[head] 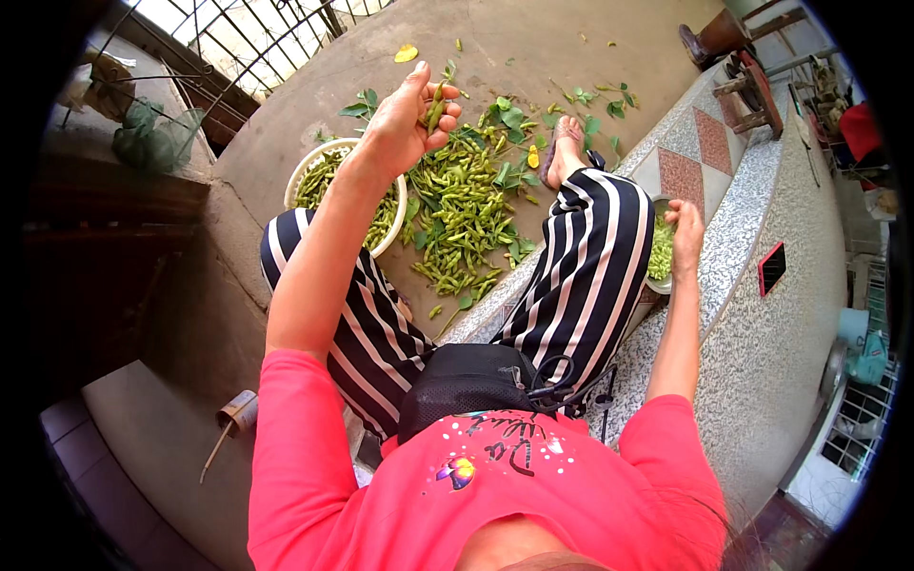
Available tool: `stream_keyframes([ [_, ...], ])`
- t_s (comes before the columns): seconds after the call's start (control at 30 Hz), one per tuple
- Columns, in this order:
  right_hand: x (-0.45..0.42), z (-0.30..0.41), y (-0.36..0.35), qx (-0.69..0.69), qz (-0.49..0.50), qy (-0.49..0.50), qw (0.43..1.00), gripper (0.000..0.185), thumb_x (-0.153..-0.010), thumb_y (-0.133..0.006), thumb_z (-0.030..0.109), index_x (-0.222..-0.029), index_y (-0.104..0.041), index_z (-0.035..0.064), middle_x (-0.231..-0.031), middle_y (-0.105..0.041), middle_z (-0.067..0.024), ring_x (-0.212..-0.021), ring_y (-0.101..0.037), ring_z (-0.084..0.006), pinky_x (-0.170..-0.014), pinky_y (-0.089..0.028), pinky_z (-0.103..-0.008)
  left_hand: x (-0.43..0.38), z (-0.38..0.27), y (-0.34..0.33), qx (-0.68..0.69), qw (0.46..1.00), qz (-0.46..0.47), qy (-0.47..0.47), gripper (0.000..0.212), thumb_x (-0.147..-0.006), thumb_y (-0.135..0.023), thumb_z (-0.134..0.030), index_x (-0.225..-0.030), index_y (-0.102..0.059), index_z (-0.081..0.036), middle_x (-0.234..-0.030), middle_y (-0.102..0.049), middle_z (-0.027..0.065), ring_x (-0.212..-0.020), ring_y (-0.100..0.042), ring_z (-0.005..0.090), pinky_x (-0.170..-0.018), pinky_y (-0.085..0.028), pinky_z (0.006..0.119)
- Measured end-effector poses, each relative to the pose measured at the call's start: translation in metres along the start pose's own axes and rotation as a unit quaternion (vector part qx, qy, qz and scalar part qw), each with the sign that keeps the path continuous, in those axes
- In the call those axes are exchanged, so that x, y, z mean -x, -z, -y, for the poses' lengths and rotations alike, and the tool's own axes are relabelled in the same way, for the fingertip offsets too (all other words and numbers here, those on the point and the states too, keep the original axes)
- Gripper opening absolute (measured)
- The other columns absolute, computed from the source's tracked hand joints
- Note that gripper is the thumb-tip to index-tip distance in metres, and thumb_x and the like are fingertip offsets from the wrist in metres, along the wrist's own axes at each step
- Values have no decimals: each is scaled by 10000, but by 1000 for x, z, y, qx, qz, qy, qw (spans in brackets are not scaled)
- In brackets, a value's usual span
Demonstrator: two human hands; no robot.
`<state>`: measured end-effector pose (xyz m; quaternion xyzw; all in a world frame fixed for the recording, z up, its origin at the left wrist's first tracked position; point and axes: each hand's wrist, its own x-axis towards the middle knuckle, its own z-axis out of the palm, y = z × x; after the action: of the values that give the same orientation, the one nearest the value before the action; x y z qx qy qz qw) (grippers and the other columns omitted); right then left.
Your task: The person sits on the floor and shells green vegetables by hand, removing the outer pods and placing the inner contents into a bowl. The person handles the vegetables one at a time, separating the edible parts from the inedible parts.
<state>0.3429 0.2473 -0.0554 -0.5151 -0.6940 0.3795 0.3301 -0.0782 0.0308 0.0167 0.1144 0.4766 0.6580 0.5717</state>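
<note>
Green bean pods (pixel 435 110) lie in my left hand (pixel 414 118), palm turned up and fingers curled around them, raised above the floor. Below it a heap of green pods (pixel 464 214) with leaves spreads over the floor. Partly behind my left forearm, a white plastic basket (pixel 395 239) is filled with more pods. My right hand (pixel 686 232) is over the rim of a bowl (pixel 660 286) of shelled green beans (pixel 660 253), beside my right knee. Its fingers are bent; whether they hold a bean cannot be told.
A phone (pixel 772 269) lies on the speckled stone ledge (pixel 757 357) at the right. A small wooden stool (pixel 750 96) stands on the step, upper right. A metal grille (pixel 250 43) borders the floor at the upper left. A tin with a stick (pixel 238 412) is at lower left.
</note>
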Motion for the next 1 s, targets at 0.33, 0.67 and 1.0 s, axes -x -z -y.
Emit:
stream_keyframes([
  [0.33,4,-72,-2,224,54,22,973,327,-855,-459,118,-1137,-613,56,-942,-662,-179,-906,-650,-306,-791,-501,-397,-15,8,19,-23,999,-5,-26,258,-987,-432,-194,-1042,-560,22,-879,-609,80,-728,-576,142,-592,-499,262],
  [0.67,-13,-85,15,210,-40,46,976,462,-840,-525,138,-1280,-478,3,-1148,-613,-224,-1039,-620,-291,-910,-473,-365,-28,31,20,-109,992,54,-40,158,-981,-509,-241,-1006,-548,-90,-732,-561,14,-518,-475,56,-365,-296,202],
  [1.0,6,162,-64,7,122,181,976,242,-943,-567,179,-1117,-628,22,-946,-656,-53,-857,-623,-113,-731,-491,-238,-37,74,0,-18,996,-38,83,331,-1014,-359,-288,-833,-509,-54,-815,-531,70,-700,-509,184,-628,-459,329],
])
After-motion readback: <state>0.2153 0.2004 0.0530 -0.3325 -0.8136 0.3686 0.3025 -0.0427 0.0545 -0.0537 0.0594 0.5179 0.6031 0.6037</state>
